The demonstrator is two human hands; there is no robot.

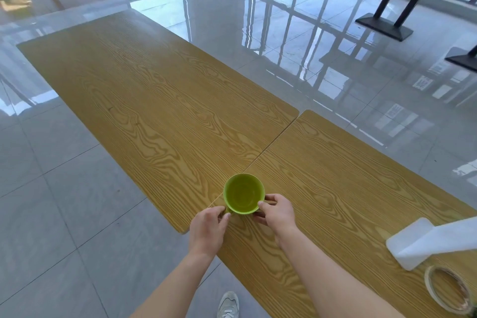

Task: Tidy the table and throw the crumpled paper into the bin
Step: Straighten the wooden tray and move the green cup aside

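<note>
A green cup (243,193) stands upright and empty on the wooden table (160,100), right at the seam between the two tabletops. My left hand (207,230) touches the cup's near left side with its fingertips. My right hand (277,210) grips the cup's right side, thumb on the rim, fingers around where the handle sits. No crumpled paper and no bin are in view.
A white plastic sheet-like object (423,242) lies at the right edge of the table, with a roll of tape (447,289) just in front of it. Glossy tiled floor surrounds the table. Black table bases (384,26) stand at the far right. My shoe (228,303) shows below.
</note>
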